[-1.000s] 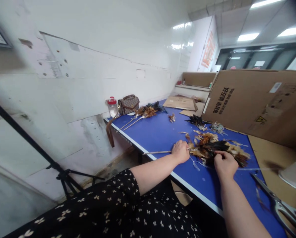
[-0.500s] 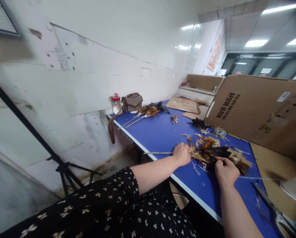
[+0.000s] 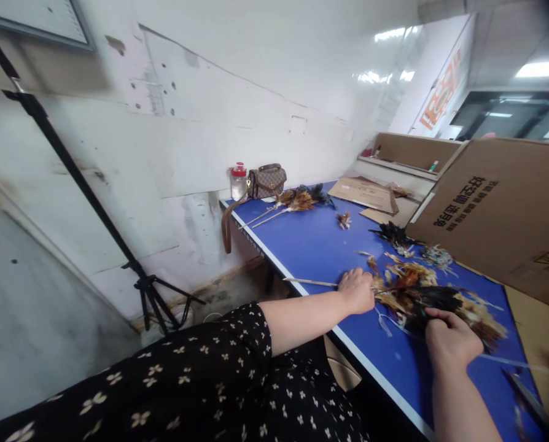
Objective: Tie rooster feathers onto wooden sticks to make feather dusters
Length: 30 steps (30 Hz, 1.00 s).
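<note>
On the blue table, my left hand is closed around a thin wooden stick whose far end is wrapped in brown and black feathers. The stick pokes out to the left, past the table's edge. My right hand pinches the dark feathers of that same bundle, close to a thin thread lying on the table. Loose feathers lie scattered around both hands.
At the table's far end stand a patterned brown handbag, a red-capped jar and two finished feather dusters. A large cardboard box leans on the right. A black tripod stands by the white wall.
The view has swung left and down, so the hands sit lower and further right in the frame. Both hands keep their hold on the feather bundle; the scissors have slid almost out of view.
</note>
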Each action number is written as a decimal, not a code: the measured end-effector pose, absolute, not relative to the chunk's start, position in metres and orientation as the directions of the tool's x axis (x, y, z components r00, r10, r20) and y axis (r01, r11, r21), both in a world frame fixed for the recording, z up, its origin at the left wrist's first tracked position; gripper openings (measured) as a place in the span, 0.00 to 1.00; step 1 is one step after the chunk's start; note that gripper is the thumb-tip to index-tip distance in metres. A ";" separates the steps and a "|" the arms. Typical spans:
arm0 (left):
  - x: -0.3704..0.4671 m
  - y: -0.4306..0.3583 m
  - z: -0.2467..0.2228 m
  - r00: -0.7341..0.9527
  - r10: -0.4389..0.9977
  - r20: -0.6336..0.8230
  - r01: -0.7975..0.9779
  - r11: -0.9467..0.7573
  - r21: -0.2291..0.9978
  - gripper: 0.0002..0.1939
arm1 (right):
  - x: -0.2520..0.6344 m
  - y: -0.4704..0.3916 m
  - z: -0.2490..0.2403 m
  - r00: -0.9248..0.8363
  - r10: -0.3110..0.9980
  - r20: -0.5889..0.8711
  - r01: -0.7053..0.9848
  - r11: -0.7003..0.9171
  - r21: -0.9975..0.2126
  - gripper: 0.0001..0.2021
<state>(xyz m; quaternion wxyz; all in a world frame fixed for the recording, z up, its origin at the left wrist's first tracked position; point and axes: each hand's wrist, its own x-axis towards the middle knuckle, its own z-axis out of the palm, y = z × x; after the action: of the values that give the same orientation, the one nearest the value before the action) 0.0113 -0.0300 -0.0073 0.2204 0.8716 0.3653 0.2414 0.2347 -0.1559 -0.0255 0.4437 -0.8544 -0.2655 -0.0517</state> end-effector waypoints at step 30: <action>0.011 -0.028 -0.011 0.618 0.730 0.291 0.518 -0.658 0.547 0.13 | 0.223 -0.156 -0.023 0.782 0.461 0.420 0.594 -0.349 -0.725 0.24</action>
<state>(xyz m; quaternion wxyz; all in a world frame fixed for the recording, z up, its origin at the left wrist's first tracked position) 0.0109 -0.0277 -0.0113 0.2097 0.8748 0.3567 0.2521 0.2229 -0.1563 -0.0232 0.4707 -0.8182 -0.3224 -0.0709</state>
